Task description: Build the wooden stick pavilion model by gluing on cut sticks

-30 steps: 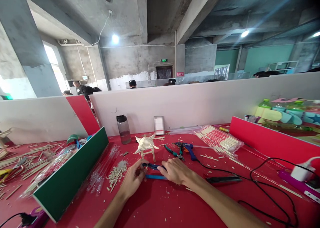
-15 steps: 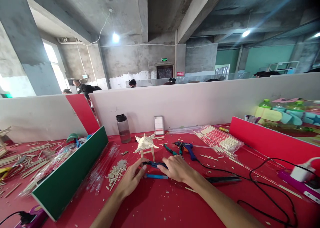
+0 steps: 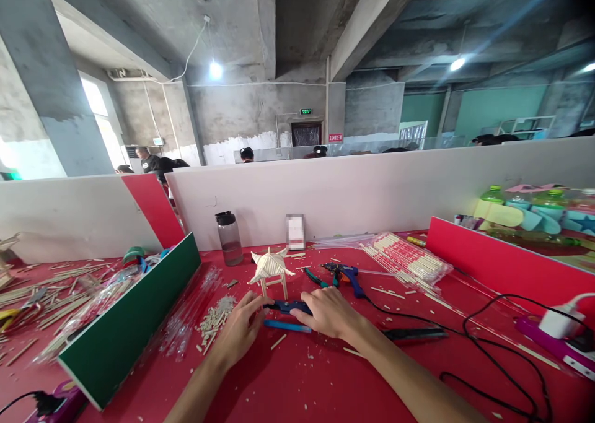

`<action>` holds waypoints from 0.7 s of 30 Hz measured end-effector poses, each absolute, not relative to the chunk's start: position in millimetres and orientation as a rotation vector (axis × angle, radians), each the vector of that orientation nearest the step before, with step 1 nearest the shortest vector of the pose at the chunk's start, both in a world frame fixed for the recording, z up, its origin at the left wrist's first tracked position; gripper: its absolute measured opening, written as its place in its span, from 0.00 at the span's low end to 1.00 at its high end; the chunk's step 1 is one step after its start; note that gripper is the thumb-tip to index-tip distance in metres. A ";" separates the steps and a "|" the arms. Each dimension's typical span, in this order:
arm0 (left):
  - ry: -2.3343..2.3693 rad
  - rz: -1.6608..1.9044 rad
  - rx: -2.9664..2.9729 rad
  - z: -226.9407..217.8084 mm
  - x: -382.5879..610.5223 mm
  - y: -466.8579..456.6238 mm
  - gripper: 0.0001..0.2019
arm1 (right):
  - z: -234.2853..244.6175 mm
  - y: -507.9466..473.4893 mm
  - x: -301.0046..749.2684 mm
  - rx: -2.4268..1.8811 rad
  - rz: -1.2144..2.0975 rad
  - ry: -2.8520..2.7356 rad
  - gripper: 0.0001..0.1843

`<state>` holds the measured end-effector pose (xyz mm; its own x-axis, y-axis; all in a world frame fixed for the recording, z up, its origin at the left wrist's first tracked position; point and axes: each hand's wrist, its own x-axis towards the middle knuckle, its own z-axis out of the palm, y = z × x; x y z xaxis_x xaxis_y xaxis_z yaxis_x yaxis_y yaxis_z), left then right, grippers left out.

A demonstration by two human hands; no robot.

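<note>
My right hand (image 3: 329, 311) is closed around one end of a dark blue hand tool (image 3: 284, 306), which lies crosswise just above the table. At the tool's other end, my left hand (image 3: 242, 325) has its fingers curled together; anything between them is too small to make out. A light blue strip (image 3: 287, 327) lies just in front of the tool. Closer to me is a short wooden stick piece (image 3: 279, 341). Right behind my hands stands a small pavilion model (image 3: 270, 268) of wooden sticks, with a pointed roof on thin legs.
A pile of cut stick pieces (image 3: 214, 324) lies left of my hands, beside a green divider (image 3: 134, 324). Behind are a water bottle (image 3: 229, 240), green-handled pliers (image 3: 320, 279) and a blue glue gun (image 3: 349, 278). Bundled sticks (image 3: 409, 259) and a black cable (image 3: 488, 342) lie right.
My left hand has moved slightly left and its fingers have shifted. The short stick piece now lies in front of the blue strip, where bare table showed. My right hand stays on the tool.
</note>
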<state>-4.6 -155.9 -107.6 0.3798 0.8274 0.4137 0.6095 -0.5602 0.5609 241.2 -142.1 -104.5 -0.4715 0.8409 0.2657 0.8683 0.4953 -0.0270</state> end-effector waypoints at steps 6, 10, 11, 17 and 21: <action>1.228 0.924 2.276 -108.9 -3.4 -154.8 0.12 | -107.1 -143.4 240.6 -1.426 -0.188 -2.517 0.28; 1.270 0.948 2.189 -112.7 -1.3 -152.3 0.13 | -104.4 -146.7 237.6 -1.409 -0.182 -2.556 0.27; 1.282 0.940 2.186 -113.1 -1.0 -152.1 0.13 | -103.5 -147.5 236.7 -1.415 -0.185 -2.560 0.27; 1.318 0.900 2.268 -112.4 -0.2 -153.7 0.10 | -101.7 -149.3 234.1 -1.430 -0.195 -2.576 0.27; 1.311 0.890 2.304 -121.0 -1.1 -149.8 0.10 | -102.8 -149.3 234.6 -1.438 -0.192 -2.566 0.28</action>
